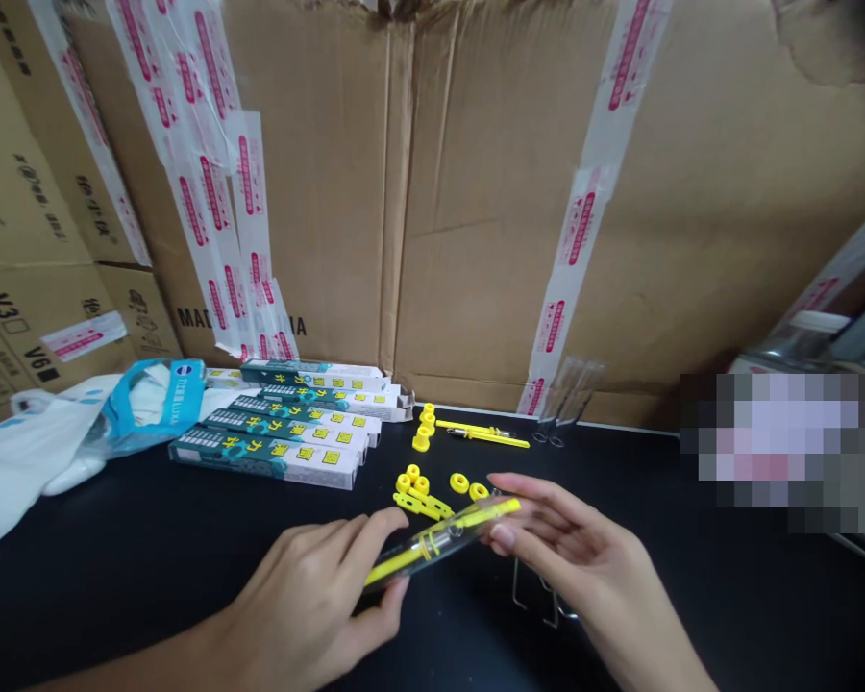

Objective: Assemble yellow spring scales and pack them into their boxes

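Observation:
Slanting across the front of the black table is a clear tube [468, 531] with a yellow rod [396, 562] and a small metal part inside. My left hand [317, 586] is closed around its lower left end. The thumb and fingers of my right hand [583, 557] pinch its upper right end. Just beyond the tube lie a flat yellow slotted strip [422, 505], several small yellow caps [412, 478] and two yellow rings [459, 483]. A bent metal wire piece [548, 605] shows partly under my right hand.
Farther back are yellow rods with metal parts [486, 437] and a row of yellow caps [422, 437]. Clear tubes [569, 399] stand by the cardboard wall [476, 240]. Stacked printed boxes [274, 452] and a blue-and-white packet [155, 404] sit left. A blurred patch covers the right side.

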The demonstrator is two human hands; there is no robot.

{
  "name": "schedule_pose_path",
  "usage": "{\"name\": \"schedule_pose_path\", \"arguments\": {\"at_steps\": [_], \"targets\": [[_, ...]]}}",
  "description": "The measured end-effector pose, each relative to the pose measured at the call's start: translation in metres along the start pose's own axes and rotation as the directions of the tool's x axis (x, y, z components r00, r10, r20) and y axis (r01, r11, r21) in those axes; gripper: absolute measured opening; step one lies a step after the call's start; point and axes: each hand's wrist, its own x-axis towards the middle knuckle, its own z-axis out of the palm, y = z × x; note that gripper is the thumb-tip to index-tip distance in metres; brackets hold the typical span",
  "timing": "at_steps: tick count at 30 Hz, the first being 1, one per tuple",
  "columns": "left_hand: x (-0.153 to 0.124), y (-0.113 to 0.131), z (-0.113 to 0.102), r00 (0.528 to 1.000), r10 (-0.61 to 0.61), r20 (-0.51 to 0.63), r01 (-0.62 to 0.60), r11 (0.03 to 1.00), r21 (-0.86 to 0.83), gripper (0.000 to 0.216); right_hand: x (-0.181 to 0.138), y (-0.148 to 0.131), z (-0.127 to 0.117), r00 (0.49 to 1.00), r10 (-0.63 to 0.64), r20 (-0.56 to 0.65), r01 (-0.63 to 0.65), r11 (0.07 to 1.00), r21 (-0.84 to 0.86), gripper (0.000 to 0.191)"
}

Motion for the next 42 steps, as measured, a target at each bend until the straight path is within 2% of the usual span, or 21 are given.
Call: {"name": "schedule_pose_path", "arguments": {"at_steps": [6,9,15,19,21,24,26,28,29,30,37,42], "targets": [[0.0,-0.002,0.003,0.988,-0.155,-0.007,0.154,0.986,-0.061,0.033,0.001,-0.004,0.005,1.0,0.005,0.002,-0.005,0.998,0.056,0.028],[0.002,-0.003,0.005,0.969,-0.234,0.08,0.238,0.97,-0.043,0.025,0.001,-0.002,0.004,1.0,-0.002,0.003,0.002,1.0,0.03,0.026],[0.006,-0.003,0.004,0.919,-0.29,0.268,0.282,0.957,0.069,0.02,-0.006,0.004,0.006,0.997,-0.07,0.019,0.07,0.998,0.009,0.035],[0.007,-0.002,0.003,0.903,-0.309,0.298,0.309,0.95,0.05,0.028,-0.007,0.0,0.002,0.973,-0.177,0.149,0.191,0.977,-0.09,0.042],[0.008,-0.002,0.001,0.898,-0.316,0.306,0.324,0.946,0.024,0.03,-0.005,-0.003,-0.005,0.951,-0.226,0.208,0.267,0.944,-0.192,0.045],[0.007,-0.002,-0.002,0.891,-0.325,0.317,0.34,0.94,0.009,0.03,0.005,-0.004,-0.015,0.935,-0.311,0.173,0.355,0.846,-0.397,0.038],[0.006,-0.003,-0.004,0.893,-0.314,0.322,0.33,0.944,0.006,0.029,0.017,-0.001,-0.018,0.917,-0.36,0.173,0.391,0.721,-0.572,0.032],[0.003,-0.006,-0.005,0.9,-0.298,0.319,0.31,0.951,0.014,0.027,0.032,0.004,-0.016,0.901,-0.365,0.236,0.415,0.56,-0.718,0.031],[0.001,-0.008,-0.006,0.903,-0.293,0.313,0.303,0.953,0.02,0.026,0.041,0.006,-0.014,0.893,-0.357,0.275,0.429,0.483,-0.764,0.033],[-0.001,-0.011,-0.006,0.905,-0.292,0.309,0.299,0.954,0.023,0.024,0.05,0.009,-0.01,0.886,-0.364,0.289,0.439,0.455,-0.774,0.034],[-0.011,-0.031,-0.004,0.929,-0.265,0.26,0.261,0.964,0.05,0.022,0.106,0.033,0.019,0.85,-0.384,0.361,0.508,0.414,-0.755,0.035],[-0.013,-0.037,0.0,0.958,-0.177,0.226,0.173,0.984,0.036,0.024,0.113,0.038,0.024,0.857,-0.388,0.34,0.499,0.461,-0.734,0.02]]}}
